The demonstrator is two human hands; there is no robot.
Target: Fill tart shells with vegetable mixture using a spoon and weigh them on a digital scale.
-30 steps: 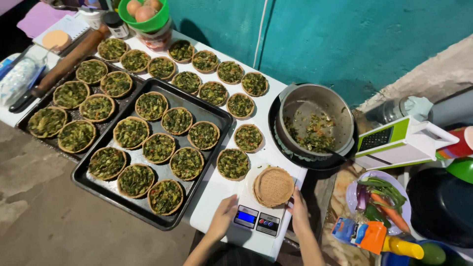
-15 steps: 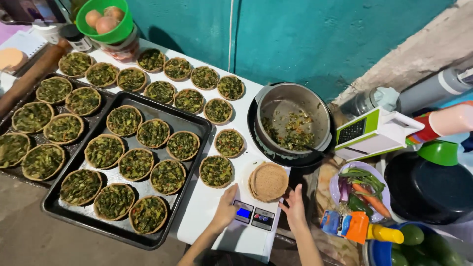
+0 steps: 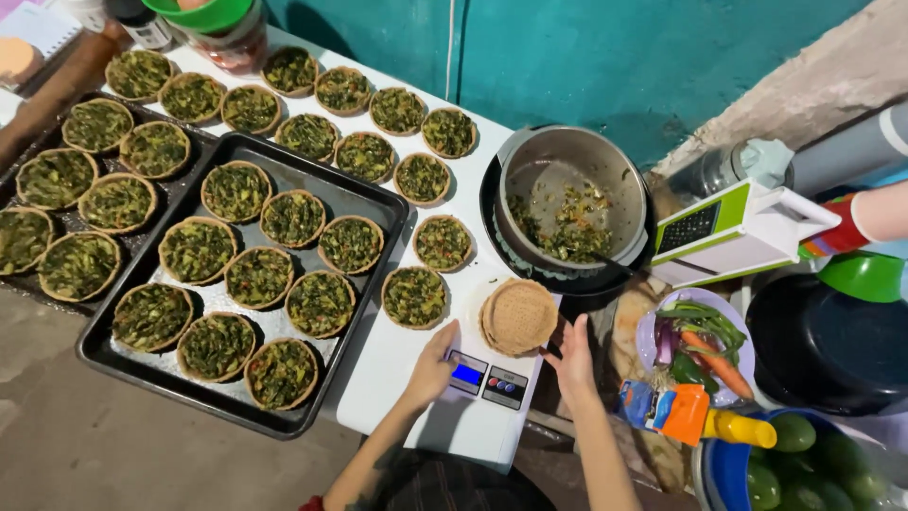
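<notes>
Left hand (image 3: 433, 364) open, fingers resting on the near left edge of the small kitchen scale (image 3: 487, 374). Right hand (image 3: 573, 358) open too, just beside the scale's right side, holding nothing. Empty woven cup (image 3: 518, 315) sitting on the scale. Filled green cups on the dark tray (image 3: 374, 203) to the left. Metal pot (image 3: 573, 199) just beyond, on the white tabletop (image 3: 388, 355).

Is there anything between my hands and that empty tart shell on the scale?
Nothing visible. The empty tart shell sits open on the kitchen scale. The left hand touches the scale's front by its display, and the right hand is beside the shell's right edge.
</notes>
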